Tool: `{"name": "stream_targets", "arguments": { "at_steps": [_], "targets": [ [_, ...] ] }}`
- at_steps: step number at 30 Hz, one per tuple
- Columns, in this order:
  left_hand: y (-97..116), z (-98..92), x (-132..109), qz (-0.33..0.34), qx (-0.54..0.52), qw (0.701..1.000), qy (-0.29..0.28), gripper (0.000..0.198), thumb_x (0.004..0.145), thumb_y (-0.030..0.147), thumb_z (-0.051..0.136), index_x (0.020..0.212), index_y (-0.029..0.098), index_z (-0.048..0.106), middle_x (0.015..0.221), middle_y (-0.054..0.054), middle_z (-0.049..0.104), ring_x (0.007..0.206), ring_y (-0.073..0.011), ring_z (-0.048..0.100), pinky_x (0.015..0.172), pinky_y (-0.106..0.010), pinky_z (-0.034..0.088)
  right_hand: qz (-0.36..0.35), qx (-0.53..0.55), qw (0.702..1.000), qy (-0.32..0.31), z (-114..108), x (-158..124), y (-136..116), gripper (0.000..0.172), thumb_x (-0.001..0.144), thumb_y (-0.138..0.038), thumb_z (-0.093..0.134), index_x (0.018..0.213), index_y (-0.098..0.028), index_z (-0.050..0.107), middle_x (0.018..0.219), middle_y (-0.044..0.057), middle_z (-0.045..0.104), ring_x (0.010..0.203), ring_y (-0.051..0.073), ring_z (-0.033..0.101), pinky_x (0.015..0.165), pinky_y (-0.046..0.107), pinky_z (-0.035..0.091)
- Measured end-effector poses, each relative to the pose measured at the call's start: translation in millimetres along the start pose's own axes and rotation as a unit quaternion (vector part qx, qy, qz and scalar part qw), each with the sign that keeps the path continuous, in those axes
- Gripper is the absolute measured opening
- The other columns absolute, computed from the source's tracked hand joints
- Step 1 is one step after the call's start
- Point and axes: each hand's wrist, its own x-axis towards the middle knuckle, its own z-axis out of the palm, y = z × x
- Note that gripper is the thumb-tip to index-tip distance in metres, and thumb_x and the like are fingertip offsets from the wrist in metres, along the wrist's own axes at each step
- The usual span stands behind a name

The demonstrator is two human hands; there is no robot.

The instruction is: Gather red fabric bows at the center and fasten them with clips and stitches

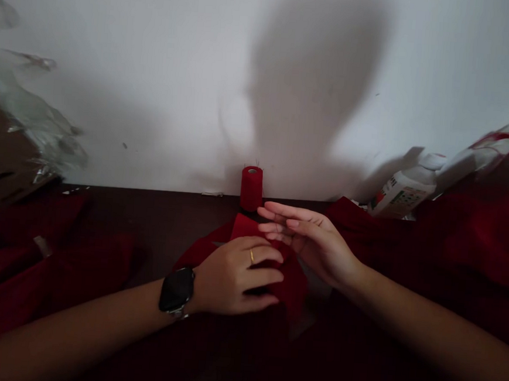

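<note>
A piece of red cloth (pixel 245 228) is bunched over the dark surface in front of me. My left hand (pixel 234 277), with a ring and a black watch (pixel 177 290) on its wrist, lies palm down over this cloth. Its fingers bend round toward the cloth, and the undersides are hidden. To the right, my right hand (pixel 310 236) hovers over the cloth's far part with its fingers stretched to the left and its thumb apart; I see nothing held in it. A spool of red thread (pixel 251 190) stands upright just beyond both hands, with several thin pins or needles at its top.
A white wall (pixel 157 77) rises behind the dark tabletop (pixel 163 224). At the right, a white bottle (pixel 407 188) leans by heaped red cloth (pixel 466 236). More red cloth (pixel 54 269) lies left, below clear plastic wrapping (pixel 35 114). A small clip-like item (pixel 212 194) sits near the wall.
</note>
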Motion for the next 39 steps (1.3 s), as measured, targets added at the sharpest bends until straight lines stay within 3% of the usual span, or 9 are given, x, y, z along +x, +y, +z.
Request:
{"name": "stream_targets", "arguments": {
  "at_steps": [8, 12, 16, 19, 23, 27, 32, 36, 39],
  "targets": [
    [-14, 7.3, -3, -0.285, -0.094, 0.952, -0.057, 0.034, 0.09, 0.028, 0.049, 0.124, 0.024, 0.052, 0.136, -0.009, 0.045, 0.124, -0.0257, 0.045, 0.106, -0.045, 0.038, -0.043, -0.053, 0.998, 0.005, 4, -1, -4, 0.037, 0.082, -0.016, 0.051, 0.113, -0.028, 0.064, 0.125, 0.001, 0.06, 0.116, 0.019, 0.056, 0.106, 0.042, 0.04],
    [-14, 16.4, -3, -0.319, -0.088, 0.939, -0.091, 0.036, 0.09, 0.027, 0.046, 0.125, 0.022, 0.05, 0.136, -0.01, 0.045, 0.128, -0.0293, 0.038, 0.106, -0.051, 0.034, -0.002, -0.057, 0.998, 0.003, 6, -1, 1, 0.042, 0.078, -0.016, 0.056, 0.118, -0.027, 0.061, 0.127, 0.003, 0.058, 0.114, 0.02, 0.057, 0.1, 0.041, 0.046],
    [-21, 14.8, -4, -0.341, -0.046, 0.928, -0.143, 0.041, 0.084, 0.029, 0.054, 0.124, 0.021, 0.051, 0.14, -0.012, 0.041, 0.132, -0.0336, 0.028, 0.106, -0.056, 0.029, 0.039, -0.059, 0.998, -0.003, 2, -1, 14, 0.043, 0.075, -0.014, 0.058, 0.117, -0.023, 0.063, 0.105, 0.006, 0.069, 0.1, 0.017, 0.064, 0.095, 0.036, 0.049],
    [-31, 6.3, -4, -0.348, -0.059, 0.924, -0.15, 0.053, 0.078, 0.039, 0.061, 0.126, 0.019, 0.048, 0.136, -0.014, 0.043, 0.127, -0.0344, 0.034, 0.102, -0.053, 0.034, 0.05, -0.065, 0.997, 0.013, -5, 2, 22, 0.044, 0.074, -0.012, 0.059, 0.116, -0.024, 0.063, 0.098, 0.005, 0.071, 0.092, 0.014, 0.066, 0.09, 0.033, 0.051],
    [-42, -5.5, -3, -0.365, -0.13, 0.912, -0.134, 0.05, 0.071, 0.031, 0.067, 0.117, 0.018, 0.053, 0.113, -0.012, 0.057, 0.102, -0.0269, 0.055, 0.089, -0.042, 0.045, 0.016, -0.15, 0.987, 0.05, -18, 9, 17, 0.047, 0.071, -0.013, 0.065, 0.117, -0.026, 0.063, 0.119, 0.005, 0.064, 0.089, 0.013, 0.066, 0.087, 0.032, 0.052],
    [-46, -10.4, 0, -0.409, -0.232, 0.865, -0.174, 0.054, 0.065, 0.024, 0.069, 0.115, 0.017, 0.051, 0.092, -0.005, 0.061, 0.076, -0.018, 0.057, 0.068, -0.029, 0.047, -0.03, -0.314, 0.945, 0.087, -26, 13, 7, 0.054, 0.073, -0.019, 0.067, 0.125, -0.026, 0.056, 0.124, 0.008, 0.06, 0.102, 0.02, 0.062, 0.088, 0.038, 0.051],
    [-48, -11.9, 1, -0.449, -0.246, 0.84, -0.181, 0.022, 0.064, 0.019, 0.063, 0.083, 0.017, 0.051, 0.066, 0.003, 0.054, 0.058, -0.0121, 0.049, 0.053, -0.023, 0.039, -0.039, -0.47, 0.881, 0.043, -21, 7, 6, 0.083, 0.069, -0.033, 0.075, 0.141, -0.025, 0.036, 0.135, 0.011, 0.05, 0.12, 0.027, 0.051, 0.101, 0.047, 0.042],
    [-51, -8.1, 0, -0.45, -0.262, 0.85, -0.08, 0.029, 0.066, 0.018, 0.061, 0.092, 0.018, 0.047, 0.084, -0.002, 0.06, 0.075, -0.0158, 0.057, 0.069, -0.029, 0.046, -0.081, -0.564, 0.822, -0.008, -13, 2, 10, 0.108, 0.06, -0.038, 0.08, 0.148, -0.022, 0.018, 0.15, 0.012, 0.027, 0.136, 0.03, 0.03, 0.11, 0.049, 0.029],
    [-51, -6.0, 0, -0.45, -0.276, 0.849, -0.031, 0.04, 0.071, 0.025, 0.062, 0.106, 0.017, 0.046, 0.099, -0.007, 0.06, 0.09, -0.0193, 0.059, 0.082, -0.037, 0.046, -0.1, -0.623, 0.776, -0.006, -12, 1, 13, 0.107, 0.064, -0.027, 0.075, 0.149, -0.022, 0.01, 0.151, 0.011, 0.024, 0.136, 0.03, 0.029, 0.109, 0.049, 0.031]
  ]
}}
